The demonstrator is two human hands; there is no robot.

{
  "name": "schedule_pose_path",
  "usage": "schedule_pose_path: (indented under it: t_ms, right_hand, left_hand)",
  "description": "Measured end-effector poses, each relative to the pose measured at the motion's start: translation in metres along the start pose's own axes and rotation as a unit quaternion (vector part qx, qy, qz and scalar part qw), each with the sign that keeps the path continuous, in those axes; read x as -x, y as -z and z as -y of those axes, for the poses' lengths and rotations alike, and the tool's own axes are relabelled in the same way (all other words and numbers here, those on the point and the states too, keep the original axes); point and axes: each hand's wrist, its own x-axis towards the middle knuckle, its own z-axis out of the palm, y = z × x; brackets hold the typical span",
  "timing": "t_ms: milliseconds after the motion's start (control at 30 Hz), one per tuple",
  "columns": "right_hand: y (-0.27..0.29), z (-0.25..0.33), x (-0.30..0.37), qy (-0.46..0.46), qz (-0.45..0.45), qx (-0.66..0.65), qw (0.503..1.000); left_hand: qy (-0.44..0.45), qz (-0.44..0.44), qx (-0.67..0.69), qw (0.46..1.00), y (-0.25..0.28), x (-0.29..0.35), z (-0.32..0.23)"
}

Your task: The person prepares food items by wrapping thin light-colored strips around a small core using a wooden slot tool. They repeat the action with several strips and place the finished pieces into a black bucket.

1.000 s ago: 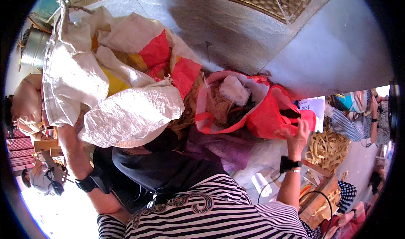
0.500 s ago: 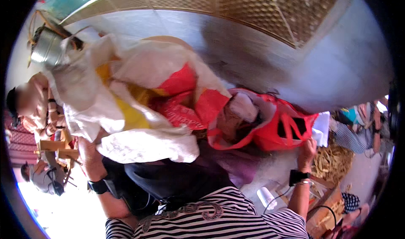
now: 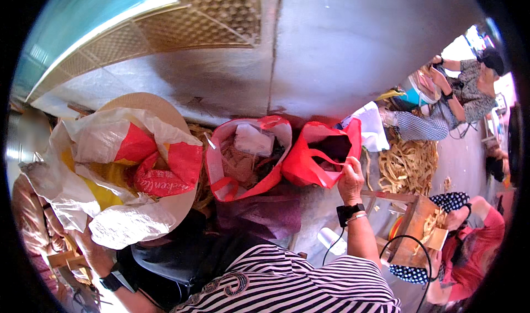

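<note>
A large white woven sack (image 3: 66, 175) with red and yellow patches gapes at the left. My left hand (image 3: 95, 253) grips its near rim; a fold hides most of the fingers. In the middle stands an open red bag (image 3: 221, 187) with a pale lining. Inside it are a whitish bundle (image 3: 254, 139) and brownish material, too unclear to name. Right beside it is a second red bag (image 3: 301, 166), its mouth open and dark inside. My right hand (image 3: 351, 179) is closed on this bag's near right rim, by its handle.
A grey wall (image 3: 353, 48) runs behind the bags. Pale shavings (image 3: 408, 166) lie on the floor at the right. A co-worker in red (image 3: 477, 241) handles a wooden box (image 3: 414, 224); another person (image 3: 469, 86) sits farther back. A white cup (image 3: 331, 240) lies near my right forearm.
My view has turned to the right, bringing the co-workers there into fuller sight. The two red bags now show as separate, and the right one's mouth faces me more. Both hands stay at the bags.
</note>
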Motion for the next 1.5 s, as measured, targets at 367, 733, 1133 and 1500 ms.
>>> schedule_pose_path:
  t_ms: [367,733,1133,1500]
  right_hand:
    - [0.025,-0.002,0.022,0.099,0.012,-0.006,0.995]
    - [0.024,0.015,0.036,0.072,0.058,-0.049,0.995]
    - [-0.030,0.169,-0.026,-0.071,0.270,-0.471,0.837]
    - [-0.050,0.264,-0.010,-0.141,0.339,-0.696,0.618]
  left_hand:
    - [0.035,0.049,-0.003,0.998,0.010,-0.007,-0.011]
    - [-0.007,0.006,0.039,0.999,-0.012,0.012,-0.008]
    - [0.041,-0.059,0.194,0.978,-0.052,0.037,-0.005]
    - [0.043,-0.033,0.223,0.973,-0.029,0.016,0.013]
